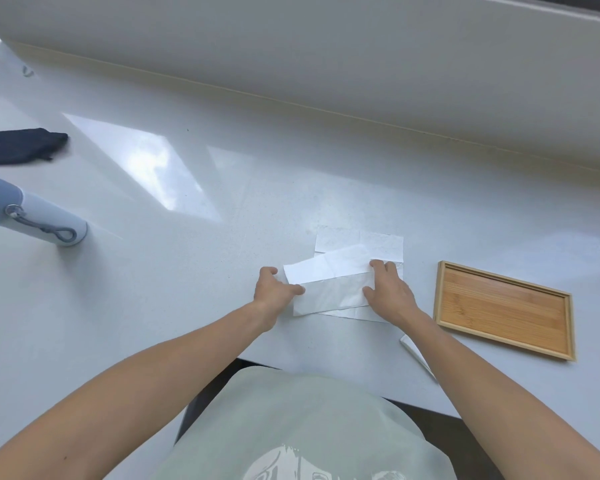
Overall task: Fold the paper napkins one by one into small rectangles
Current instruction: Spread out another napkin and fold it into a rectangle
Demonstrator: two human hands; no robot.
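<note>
A white paper napkin (329,278), partly folded into a long strip, lies on the white counter in front of me. My left hand (274,289) pinches its left end between thumb and fingers. My right hand (388,289) lies flat on its right end, fingers spread. Another flat white napkin (378,242) lies underneath and sticks out behind. An edge of one more sheet (357,313) shows below the strip.
A shallow bamboo tray (503,306) sits to the right of the napkins. A white packet (417,355) peeks out under my right forearm. At the left stand a pale blue bottle (35,216) lying tilted and a dark cloth (18,145). A wall runs behind the counter.
</note>
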